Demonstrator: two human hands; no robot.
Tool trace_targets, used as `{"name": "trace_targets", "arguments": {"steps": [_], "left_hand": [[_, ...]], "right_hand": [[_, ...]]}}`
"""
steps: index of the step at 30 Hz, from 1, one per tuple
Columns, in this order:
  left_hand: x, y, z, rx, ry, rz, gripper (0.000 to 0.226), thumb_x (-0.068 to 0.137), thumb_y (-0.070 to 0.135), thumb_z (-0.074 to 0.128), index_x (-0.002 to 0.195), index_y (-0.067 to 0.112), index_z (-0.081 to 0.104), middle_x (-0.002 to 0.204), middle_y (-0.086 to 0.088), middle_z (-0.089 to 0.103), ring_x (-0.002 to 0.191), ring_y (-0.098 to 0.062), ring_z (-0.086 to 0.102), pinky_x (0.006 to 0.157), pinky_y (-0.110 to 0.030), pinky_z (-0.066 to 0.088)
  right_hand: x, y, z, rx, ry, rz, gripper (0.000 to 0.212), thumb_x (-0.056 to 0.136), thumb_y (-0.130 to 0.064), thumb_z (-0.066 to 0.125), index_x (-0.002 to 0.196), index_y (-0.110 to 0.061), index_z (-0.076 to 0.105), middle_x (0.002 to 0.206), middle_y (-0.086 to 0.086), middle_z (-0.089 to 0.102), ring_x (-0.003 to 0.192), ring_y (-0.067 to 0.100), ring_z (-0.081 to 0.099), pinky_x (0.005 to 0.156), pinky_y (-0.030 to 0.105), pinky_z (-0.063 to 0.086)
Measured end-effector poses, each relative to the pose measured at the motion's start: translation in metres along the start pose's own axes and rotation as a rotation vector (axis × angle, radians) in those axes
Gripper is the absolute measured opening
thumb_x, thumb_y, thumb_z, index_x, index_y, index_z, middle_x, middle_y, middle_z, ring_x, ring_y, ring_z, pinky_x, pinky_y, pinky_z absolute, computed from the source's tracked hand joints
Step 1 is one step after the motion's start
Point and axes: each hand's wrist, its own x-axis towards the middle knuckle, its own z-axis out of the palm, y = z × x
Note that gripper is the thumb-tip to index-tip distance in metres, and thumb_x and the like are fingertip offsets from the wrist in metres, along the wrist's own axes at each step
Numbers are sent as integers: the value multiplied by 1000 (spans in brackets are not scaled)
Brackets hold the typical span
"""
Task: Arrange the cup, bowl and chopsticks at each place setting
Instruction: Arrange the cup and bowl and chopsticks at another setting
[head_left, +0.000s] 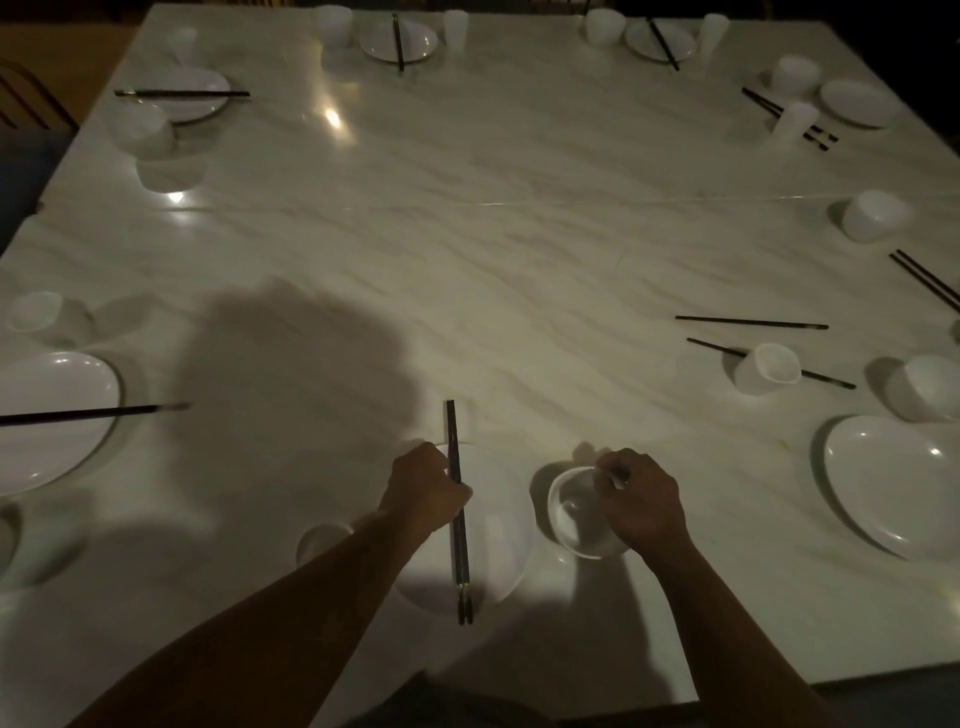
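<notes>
Pretty dim here, so the cup (319, 540) near the table's (519, 234) near edge is mostly hidden behind the left forearm, with just a pale rim showing. The left hand (423, 488) pinches the pair of black chopsticks (461, 551) about midway. They lie across the white plate (498, 540), with their ends sticking out past both rims. The right hand (641, 501) has its fingers curled over the far rim of the glossy white bowl (574, 519) (fingertips get lost in shadow), just right of the plate.
</notes>
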Motion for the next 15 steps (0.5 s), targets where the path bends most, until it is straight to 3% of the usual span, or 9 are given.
{"name": "trace_targets", "arguments": {"steps": [4, 15], "left_hand": [[0, -2, 1, 11, 1, 29, 40, 61, 28, 82, 93, 17, 63, 96, 1, 66, 85, -18, 68, 77, -30, 58], [-1, -3, 0, -56, -25, 5, 42, 56, 28, 84, 91, 20, 63, 89, 1, 69, 73, -16, 70, 69, -32, 61]], "right_hand": [[0, 1, 0, 1, 1, -2, 20, 90, -22, 65, 109, -19, 69, 111, 3, 67, 103, 21, 63, 84, 17, 34], [1, 1, -1, 19, -3, 4, 19, 89, -18, 64, 108, -20, 69, 113, 2, 67, 104, 20, 63, 86, 17, 35]]}}
